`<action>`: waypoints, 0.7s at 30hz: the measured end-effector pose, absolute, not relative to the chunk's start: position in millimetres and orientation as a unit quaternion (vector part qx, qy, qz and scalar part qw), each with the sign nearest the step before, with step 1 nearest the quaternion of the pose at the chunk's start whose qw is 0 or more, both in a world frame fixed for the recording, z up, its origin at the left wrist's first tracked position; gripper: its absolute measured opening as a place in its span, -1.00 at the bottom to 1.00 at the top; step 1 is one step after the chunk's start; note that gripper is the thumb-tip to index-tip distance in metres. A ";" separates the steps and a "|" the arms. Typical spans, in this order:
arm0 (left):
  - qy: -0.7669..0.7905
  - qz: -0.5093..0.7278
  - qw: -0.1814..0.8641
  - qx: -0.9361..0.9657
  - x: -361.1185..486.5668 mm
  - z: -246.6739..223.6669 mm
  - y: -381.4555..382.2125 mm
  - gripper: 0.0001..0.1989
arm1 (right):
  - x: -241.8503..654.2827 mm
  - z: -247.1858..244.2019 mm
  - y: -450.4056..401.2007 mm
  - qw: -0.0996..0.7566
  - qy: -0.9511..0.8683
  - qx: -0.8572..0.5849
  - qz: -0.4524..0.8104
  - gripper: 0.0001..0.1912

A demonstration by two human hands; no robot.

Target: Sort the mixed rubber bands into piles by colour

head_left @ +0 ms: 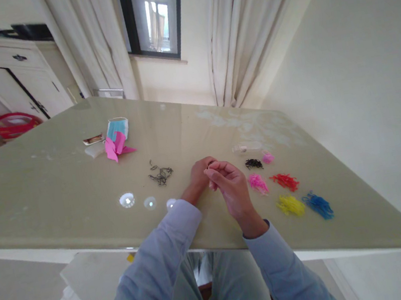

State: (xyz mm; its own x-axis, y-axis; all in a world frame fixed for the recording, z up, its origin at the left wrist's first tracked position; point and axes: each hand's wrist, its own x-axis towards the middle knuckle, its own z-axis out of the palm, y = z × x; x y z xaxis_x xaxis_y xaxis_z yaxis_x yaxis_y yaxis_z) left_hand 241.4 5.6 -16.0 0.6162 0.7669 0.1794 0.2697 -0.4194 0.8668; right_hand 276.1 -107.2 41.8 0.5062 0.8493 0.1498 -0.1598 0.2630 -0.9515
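My left hand (199, 174) and my right hand (230, 180) meet above the middle of the table. Thumb and fingertips of the right hand are pinched together at the left hand's fingers. A tiny dark bit shows between them, too small to name. The left fingers are curled and partly hidden behind the right hand. To the left lies a loose pile of small dark loops (162, 175). On the right are little heaps of thin bands: black (253, 164), pink (258, 184), red (285, 182), yellow (290, 205) and blue (317, 205).
A clear plastic container (247, 147) and a small light-pink heap (267, 157) lie behind the black bands. Farther left are a blue face mask (118, 128), a bright pink piece (116, 147) and a small printed packet (93, 139). The glossy table's (60, 202) front edge runs before my body.
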 end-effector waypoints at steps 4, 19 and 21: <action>0.328 0.300 0.406 0.798 240.5 -7.8 4.6 -0.81 | 277.8 47.5 -119.4 0.721 -0.329 -0.487 0.368 -0.80; 0.353 0.335 0.391 0.781 248.1 -15.1 8.8 -0.75 | 293.9 49.0 -147.2 0.730 -0.317 -0.491 0.353 -0.84; 0.353 0.338 0.395 0.778 248.1 -15.9 9.0 -0.74 | 295.6 49.2 -151.1 0.728 -0.316 -0.498 0.348 -0.84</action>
